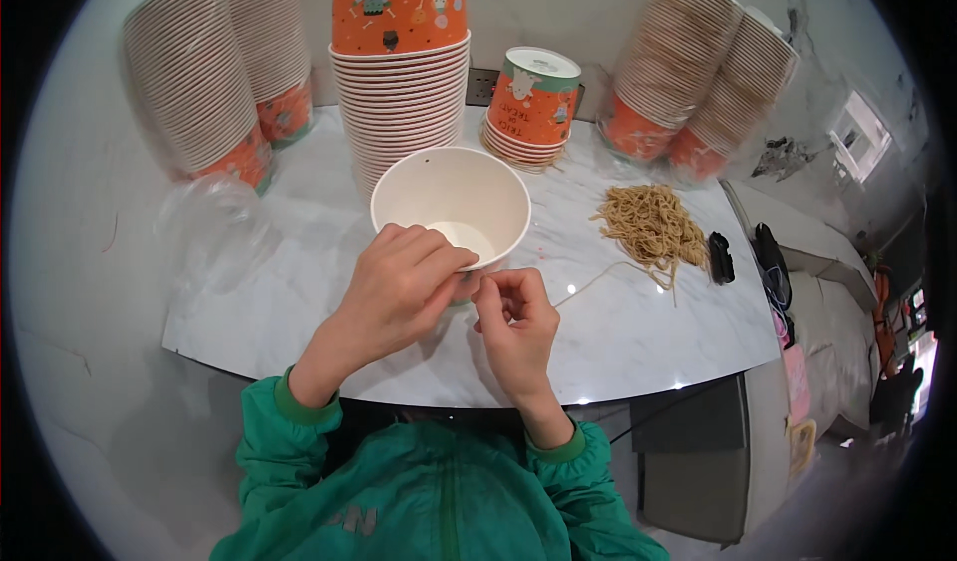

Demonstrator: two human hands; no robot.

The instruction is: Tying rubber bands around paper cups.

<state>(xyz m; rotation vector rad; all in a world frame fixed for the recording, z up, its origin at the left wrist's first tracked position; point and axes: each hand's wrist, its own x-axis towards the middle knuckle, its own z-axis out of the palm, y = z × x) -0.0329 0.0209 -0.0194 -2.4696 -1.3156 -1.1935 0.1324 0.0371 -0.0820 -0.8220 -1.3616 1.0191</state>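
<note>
A white-lined paper bucket stands tilted toward me in the middle of the table, with a small hole high on its far wall. My left hand is closed over the near rim, fingers inside and thumb outside. Close by its right side, my right hand pinches a thin tan cord against the outer wall; the fingertips partly hide the cord's end. That cord trails right toward a loose heap of tan cord pieces.
A tall stack of orange-printed buckets rises behind, beside a short upside-down stack. Bagged bucket stacks lean at left and right. Crumpled clear plastic lies left; a small black object sits near the marble table's right edge.
</note>
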